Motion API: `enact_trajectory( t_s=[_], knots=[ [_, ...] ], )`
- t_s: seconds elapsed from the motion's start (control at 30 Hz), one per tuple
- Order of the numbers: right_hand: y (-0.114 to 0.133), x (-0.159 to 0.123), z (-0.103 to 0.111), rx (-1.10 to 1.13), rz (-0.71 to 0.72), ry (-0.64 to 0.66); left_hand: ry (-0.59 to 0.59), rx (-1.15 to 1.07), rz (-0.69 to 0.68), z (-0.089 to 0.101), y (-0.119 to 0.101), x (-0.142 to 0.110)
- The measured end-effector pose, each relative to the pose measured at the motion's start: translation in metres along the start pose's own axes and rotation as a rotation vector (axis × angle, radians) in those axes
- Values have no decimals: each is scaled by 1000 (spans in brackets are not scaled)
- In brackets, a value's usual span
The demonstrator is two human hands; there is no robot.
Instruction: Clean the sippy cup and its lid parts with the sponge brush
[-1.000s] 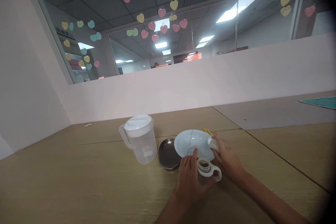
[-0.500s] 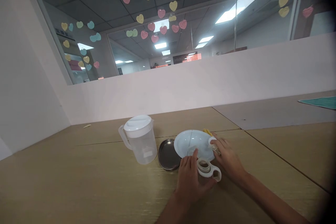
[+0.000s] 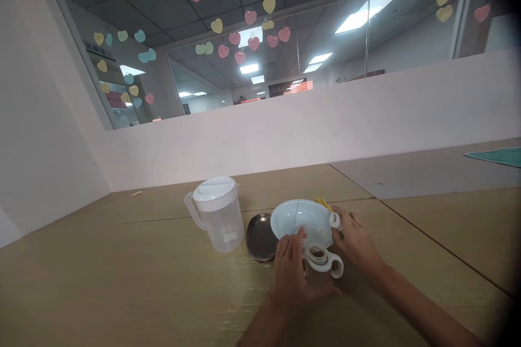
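Handled jar (image 3: 321, 267): mouth up, before the pale bowl (image 3: 285, 219).
Left hand (image 3: 290, 271): grip spread wide beside it, perhaps to steady it; contact unclear.
Right hand (image 3: 356, 238): grip closed round a white-ended piece (image 3: 335, 220), seemingly held clear of the jar.
Pitcher (image 3: 223, 225): lidded, beside the dark dish (image 3: 259, 238).
Surface (image 3: 163, 282): wood-toned, meeting a white wall (image 3: 244, 141).
Room: heart-shaped notes (image 3: 269, 5) on glass (image 3: 179, 21).
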State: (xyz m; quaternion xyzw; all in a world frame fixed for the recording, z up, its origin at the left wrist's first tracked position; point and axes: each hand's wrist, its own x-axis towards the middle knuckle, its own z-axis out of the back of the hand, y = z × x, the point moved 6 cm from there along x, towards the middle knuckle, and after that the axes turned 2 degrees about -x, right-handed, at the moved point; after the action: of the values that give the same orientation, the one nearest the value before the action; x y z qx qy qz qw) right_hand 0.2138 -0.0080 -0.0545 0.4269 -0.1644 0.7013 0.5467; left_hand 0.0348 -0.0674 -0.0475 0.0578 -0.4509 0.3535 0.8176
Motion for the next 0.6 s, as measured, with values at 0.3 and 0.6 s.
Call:
enact_trajectory(
  t_s=[0.3, 0.6],
  knots=[
    [2, -5, -10, 105, 21, 69, -804, 360, 520, 96, 98, -17],
    [-2, -7, -20, 144, -84, 202, -675, 357, 813, 96, 160, -37]
  ],
)
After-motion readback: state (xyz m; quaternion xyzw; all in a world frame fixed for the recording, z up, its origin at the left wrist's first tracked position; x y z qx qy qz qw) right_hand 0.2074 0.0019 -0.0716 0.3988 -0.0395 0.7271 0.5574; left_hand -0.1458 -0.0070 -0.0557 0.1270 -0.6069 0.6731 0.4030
